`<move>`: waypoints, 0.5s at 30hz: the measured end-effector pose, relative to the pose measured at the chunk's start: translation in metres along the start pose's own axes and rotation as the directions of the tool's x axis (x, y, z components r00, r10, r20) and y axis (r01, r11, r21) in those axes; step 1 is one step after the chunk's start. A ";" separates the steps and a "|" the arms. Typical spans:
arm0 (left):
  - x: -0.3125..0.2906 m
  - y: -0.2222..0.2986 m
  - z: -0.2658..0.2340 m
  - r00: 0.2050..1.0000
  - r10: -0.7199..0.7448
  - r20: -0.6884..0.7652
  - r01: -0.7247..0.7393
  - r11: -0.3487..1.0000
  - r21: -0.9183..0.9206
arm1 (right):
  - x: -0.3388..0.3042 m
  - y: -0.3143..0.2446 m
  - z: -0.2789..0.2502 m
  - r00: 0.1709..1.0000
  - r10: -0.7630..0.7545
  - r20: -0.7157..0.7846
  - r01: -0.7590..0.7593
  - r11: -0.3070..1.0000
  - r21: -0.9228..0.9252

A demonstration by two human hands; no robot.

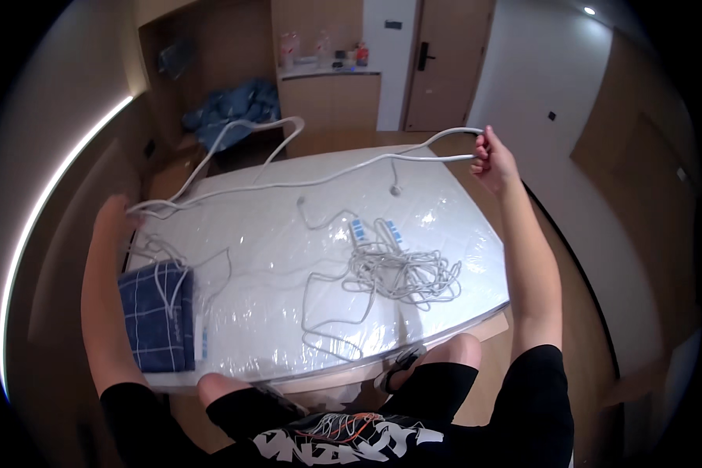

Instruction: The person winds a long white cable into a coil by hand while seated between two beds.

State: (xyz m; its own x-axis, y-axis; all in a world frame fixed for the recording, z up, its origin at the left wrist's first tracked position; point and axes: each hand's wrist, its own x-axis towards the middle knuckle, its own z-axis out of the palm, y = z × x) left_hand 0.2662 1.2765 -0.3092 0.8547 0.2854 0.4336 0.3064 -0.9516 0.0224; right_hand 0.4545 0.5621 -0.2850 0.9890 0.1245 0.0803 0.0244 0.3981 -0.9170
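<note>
A grey-white cable (320, 182) stretches in long loops between my hands above a mattress (265, 288) wrapped in clear plastic. At the right, my right hand (494, 162) is closed around two strands of it, arm extended. My left hand (121, 210), at the far left, is blurred but grips the bunched strands at the other end. More of the cable hangs below that hand over a folded navy checked cloth (157, 316). A tangled heap of similar cable (402, 273) lies on the mattress right of the middle, with a loose strand trailing toward me.
Beyond the mattress, a crumpled blue cloth (234, 109) lies in a wooden alcove. Bottles (290, 51) and small items stand on a counter (331, 74). A closed wooden door (448, 66) is at the back. My knees are against the near side of the mattress.
</note>
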 end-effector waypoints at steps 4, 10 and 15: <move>-0.041 -0.003 0.028 0.982 0.006 0.189 -0.027 0.994 0.107 | -0.021 0.011 0.008 0.997 -0.015 -0.070 0.016 1.000 0.009; -0.148 0.032 0.151 0.790 0.303 0.533 -0.345 0.938 -0.022 | -0.066 0.036 0.028 0.982 0.004 0.187 -0.005 1.000 0.003; -0.231 0.150 0.138 0.786 0.541 0.298 -0.427 0.824 -0.371 | -0.104 0.074 0.063 0.893 0.166 0.418 -0.134 0.985 -0.106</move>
State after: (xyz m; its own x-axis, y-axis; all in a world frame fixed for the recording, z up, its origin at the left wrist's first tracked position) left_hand 0.1729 1.0836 -0.5302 0.9627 -0.2570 0.0849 -0.2680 -0.9488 0.1672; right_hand 0.3443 0.6357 -0.3367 0.8259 0.5577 0.0825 -0.0931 0.2792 -0.9557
